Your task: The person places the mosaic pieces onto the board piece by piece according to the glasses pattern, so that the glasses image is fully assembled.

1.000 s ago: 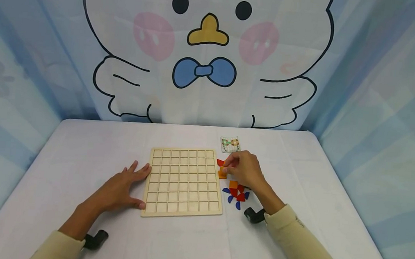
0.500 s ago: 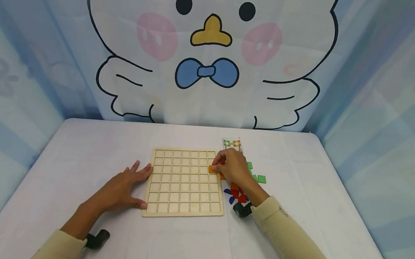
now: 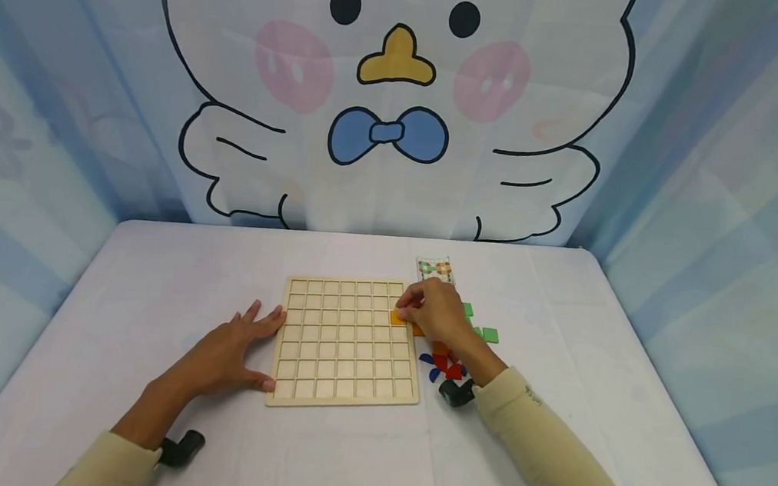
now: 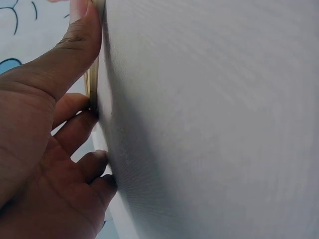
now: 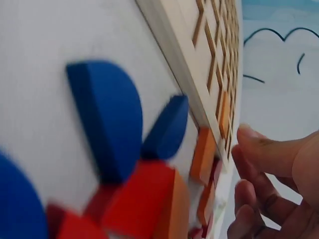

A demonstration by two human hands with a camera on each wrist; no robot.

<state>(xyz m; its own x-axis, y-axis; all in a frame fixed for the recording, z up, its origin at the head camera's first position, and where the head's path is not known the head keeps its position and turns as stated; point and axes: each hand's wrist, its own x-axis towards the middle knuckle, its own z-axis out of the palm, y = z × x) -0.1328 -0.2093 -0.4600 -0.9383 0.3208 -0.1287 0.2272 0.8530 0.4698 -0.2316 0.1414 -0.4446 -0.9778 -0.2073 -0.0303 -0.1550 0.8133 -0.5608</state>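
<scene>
A big table (image 3: 342, 463) has a smooth white top with soft creases. In the middle of it lies a flat board (image 3: 337, 362), made of pale wood, with thin raised lines that make rows of little boxes. The left hand (image 3: 226, 354) is spread out at the board's left edge; its thumb and fingers touch the wood, but its grip is not closed around it. The right hand (image 3: 440, 313) is over the board's right edge, toward the far end. Just past it lies a small card (image 3: 435, 269) with a coloured pattern. A thin orange square (image 3: 396, 318) is at the right-hand column of boxes, just left of the right hand, by its fingertips. That hand is much nearer than the left one. The square has no long side. The right fingers are bent, but I cannot tell if this grip pinches the square. To the right are smooth green pieces (image 3: 490, 335), red pieces (image 3: 454, 371) and tiny blue half circles (image 3: 434, 375).
</scene>
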